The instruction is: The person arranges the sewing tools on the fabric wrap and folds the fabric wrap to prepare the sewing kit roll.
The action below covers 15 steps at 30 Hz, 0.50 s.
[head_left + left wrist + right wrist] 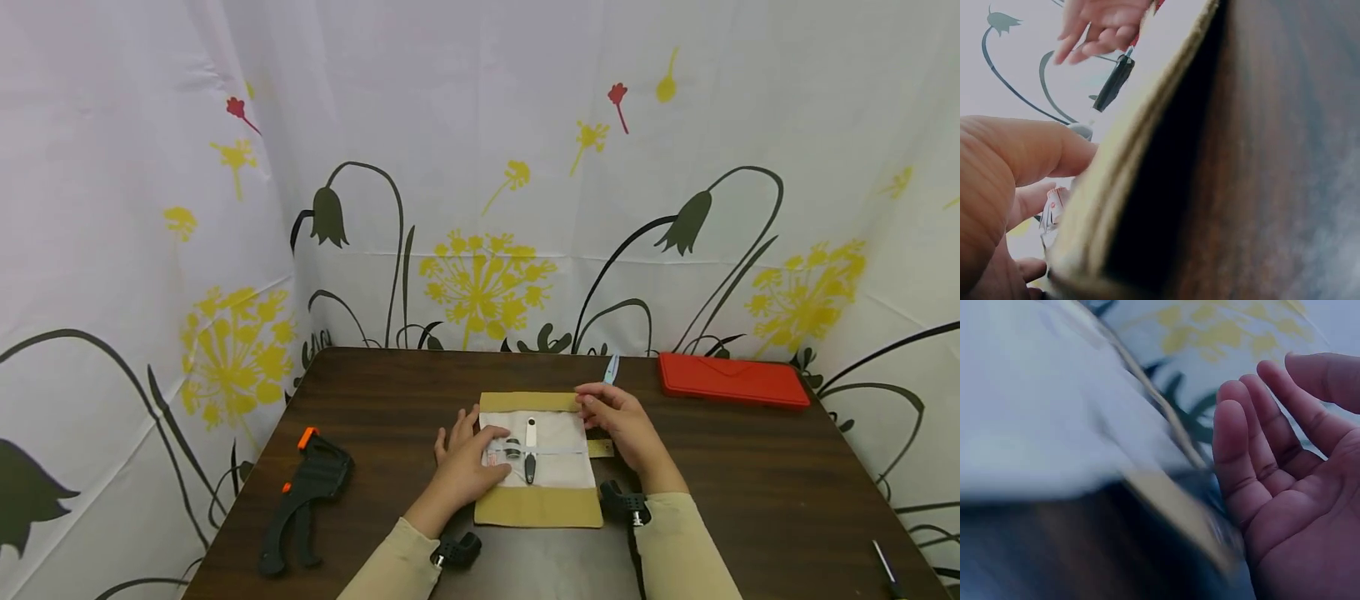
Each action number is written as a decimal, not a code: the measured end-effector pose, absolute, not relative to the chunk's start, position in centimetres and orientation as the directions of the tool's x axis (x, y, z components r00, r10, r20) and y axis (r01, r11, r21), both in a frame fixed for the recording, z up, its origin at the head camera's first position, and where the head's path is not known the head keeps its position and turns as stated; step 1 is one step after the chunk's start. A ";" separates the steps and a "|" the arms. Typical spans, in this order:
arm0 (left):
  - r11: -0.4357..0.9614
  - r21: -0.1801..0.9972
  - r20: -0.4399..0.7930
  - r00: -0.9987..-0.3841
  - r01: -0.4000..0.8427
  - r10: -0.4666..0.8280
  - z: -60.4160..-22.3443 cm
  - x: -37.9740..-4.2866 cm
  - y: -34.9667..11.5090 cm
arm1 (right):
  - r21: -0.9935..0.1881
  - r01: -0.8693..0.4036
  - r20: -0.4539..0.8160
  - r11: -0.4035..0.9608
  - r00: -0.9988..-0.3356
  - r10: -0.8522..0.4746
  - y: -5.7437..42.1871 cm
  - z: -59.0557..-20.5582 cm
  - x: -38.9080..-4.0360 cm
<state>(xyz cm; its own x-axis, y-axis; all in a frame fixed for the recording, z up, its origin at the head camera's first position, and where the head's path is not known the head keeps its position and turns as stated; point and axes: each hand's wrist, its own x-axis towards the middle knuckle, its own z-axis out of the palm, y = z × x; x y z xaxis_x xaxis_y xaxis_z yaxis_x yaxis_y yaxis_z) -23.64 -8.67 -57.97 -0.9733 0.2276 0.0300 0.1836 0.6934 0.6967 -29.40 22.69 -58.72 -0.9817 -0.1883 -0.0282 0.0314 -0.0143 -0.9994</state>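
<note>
Midway between the left and right edges of the desk (405,375) lies a pouch (558,507), with the left hand (467,468) over its left edge and the right hand (624,427) at its far right corner. In it, a handled tool (530,469) lies crosswise to a strap (562,452), a small item (513,449) to its left. A clamp (311,483) lies by the desk's left edge, a case (735,381) at the far right corner, a pen (885,564) toward the near right one; behind the far edge hangs a curtain (465,108)
</note>
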 end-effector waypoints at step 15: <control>0.697 0.701 0.012 -0.979 0.153 0.203 -58.2 -23.6 -8.6 | -0.897 0.033 -0.040 0.440 -0.999 -0.008 29.5 -58.2 -28.2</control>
